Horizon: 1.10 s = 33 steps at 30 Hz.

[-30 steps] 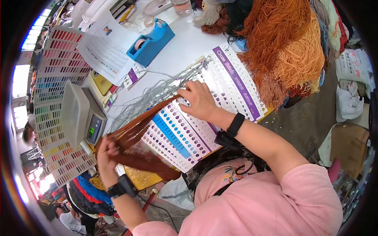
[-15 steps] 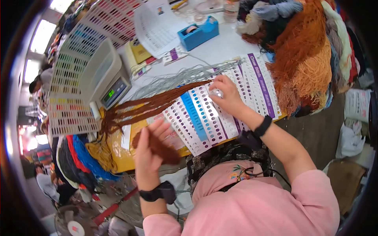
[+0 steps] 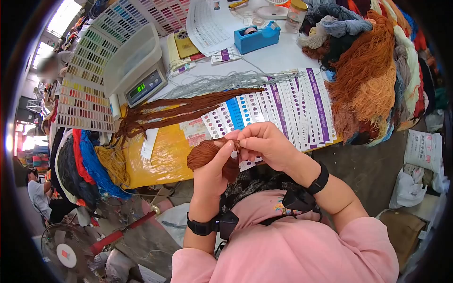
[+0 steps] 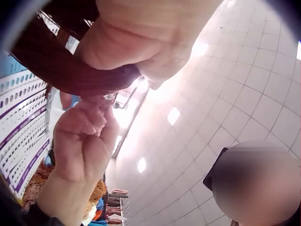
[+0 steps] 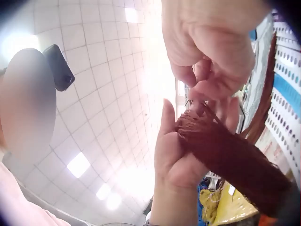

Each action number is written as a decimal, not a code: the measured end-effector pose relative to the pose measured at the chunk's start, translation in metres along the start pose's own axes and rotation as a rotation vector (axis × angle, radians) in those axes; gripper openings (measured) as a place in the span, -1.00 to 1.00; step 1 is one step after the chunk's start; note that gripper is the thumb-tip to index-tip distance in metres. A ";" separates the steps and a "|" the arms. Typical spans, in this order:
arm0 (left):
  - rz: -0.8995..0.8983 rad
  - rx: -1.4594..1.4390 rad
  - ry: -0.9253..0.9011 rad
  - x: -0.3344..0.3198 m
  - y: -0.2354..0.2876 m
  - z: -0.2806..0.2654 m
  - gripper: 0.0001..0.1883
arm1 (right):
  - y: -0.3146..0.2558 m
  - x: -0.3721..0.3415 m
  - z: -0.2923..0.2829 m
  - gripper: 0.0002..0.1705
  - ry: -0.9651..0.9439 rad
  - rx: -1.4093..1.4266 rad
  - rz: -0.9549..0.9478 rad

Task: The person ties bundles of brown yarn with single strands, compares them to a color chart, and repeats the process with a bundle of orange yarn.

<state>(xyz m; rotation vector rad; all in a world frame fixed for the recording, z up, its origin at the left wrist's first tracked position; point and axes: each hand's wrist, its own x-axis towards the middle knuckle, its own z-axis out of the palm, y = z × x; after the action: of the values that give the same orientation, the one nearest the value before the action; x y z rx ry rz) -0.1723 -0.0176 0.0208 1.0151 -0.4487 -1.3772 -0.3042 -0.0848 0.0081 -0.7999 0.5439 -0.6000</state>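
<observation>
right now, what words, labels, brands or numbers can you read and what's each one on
"0.15", as best it reads: green scale display
"Cross Stitch": purple strips on the white cards
Too small or blurred to read: the printed sheet, blue label, white bag and fan hub.

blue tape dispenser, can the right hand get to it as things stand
Probably not right away: the right hand is pinching at the end of the brown yarn bundle in the left hand, and the blue tape dispenser sits farther back, beyond the grey yarn.
</observation>
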 end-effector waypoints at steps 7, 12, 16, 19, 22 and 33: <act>-0.052 -0.215 -0.075 -0.004 -0.002 -0.005 -0.81 | -0.010 -0.010 0.009 -0.87 -0.052 0.042 0.060; -0.042 -0.227 -0.084 -0.006 -0.004 -0.009 -0.78 | -0.009 -0.011 0.013 -0.84 -0.041 0.010 0.055; -0.035 -0.233 -0.102 -0.006 -0.004 -0.008 -0.78 | -0.008 -0.012 0.013 -0.86 -0.042 0.017 0.039; -0.043 -0.238 -0.108 -0.008 -0.002 -0.008 -0.78 | -0.005 -0.012 0.012 -0.89 -0.038 0.021 0.021; -0.067 -0.279 -0.098 -0.009 -0.003 -0.009 -0.78 | -0.005 -0.011 0.006 -0.91 -0.110 0.106 0.041; -0.055 -0.233 -0.263 -0.013 -0.002 -0.003 -0.47 | -0.006 -0.012 0.005 -0.82 0.046 0.115 0.140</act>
<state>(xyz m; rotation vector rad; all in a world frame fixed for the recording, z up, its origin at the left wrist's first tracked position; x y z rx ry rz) -0.1736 -0.0045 0.0216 0.6632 -0.4441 -1.5804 -0.3113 -0.0771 0.0186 -0.6357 0.5967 -0.5164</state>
